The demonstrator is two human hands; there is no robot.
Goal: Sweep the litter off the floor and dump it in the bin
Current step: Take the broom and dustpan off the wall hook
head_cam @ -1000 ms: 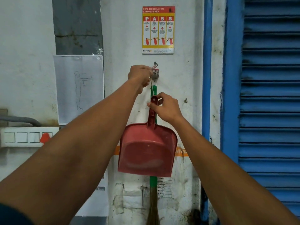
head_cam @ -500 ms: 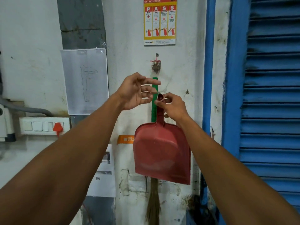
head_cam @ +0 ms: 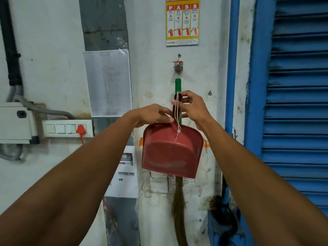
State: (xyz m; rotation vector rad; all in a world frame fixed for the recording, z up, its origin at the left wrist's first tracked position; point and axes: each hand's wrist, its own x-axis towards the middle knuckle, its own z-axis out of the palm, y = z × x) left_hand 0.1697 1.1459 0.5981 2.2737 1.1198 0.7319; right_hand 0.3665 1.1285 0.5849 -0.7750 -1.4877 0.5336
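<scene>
Two bare hands meet at the handle of a red plastic dustpan point(head_cam: 172, 151), held up in front of a stained white wall point(head_cam: 152, 50). My right hand point(head_cam: 192, 108) pinches the top of the dustpan's handle, fingers and thumb curled around it, with a thin white cord loop point(head_cam: 176, 118) hanging from the handle's tip down to a small knot over the pan. My left hand point(head_cam: 152, 115) is at the lower part of the handle; its fingers reach in toward it, and I cannot tell whether they grip it or only touch it. The pan hangs scoop downward, its hollow side facing me. Behind it a broom with a green plastic handle point(head_cam: 177, 85) is upright against the wall, its brown bristles point(head_cam: 179, 206) showing below the pan's edge. Above the broom's tip a small metal wall hook point(head_cam: 178, 66) sticks out, apart from the cord. Higher up is a yellow and red fire extinguisher poster point(head_cam: 182, 23). Left of the hands are a paper sheet with a line-drawn figure point(head_cam: 108, 82) and a white switch panel point(head_cam: 67, 128); a blue louvred shutter point(head_cam: 298, 103) fills the right side
</scene>
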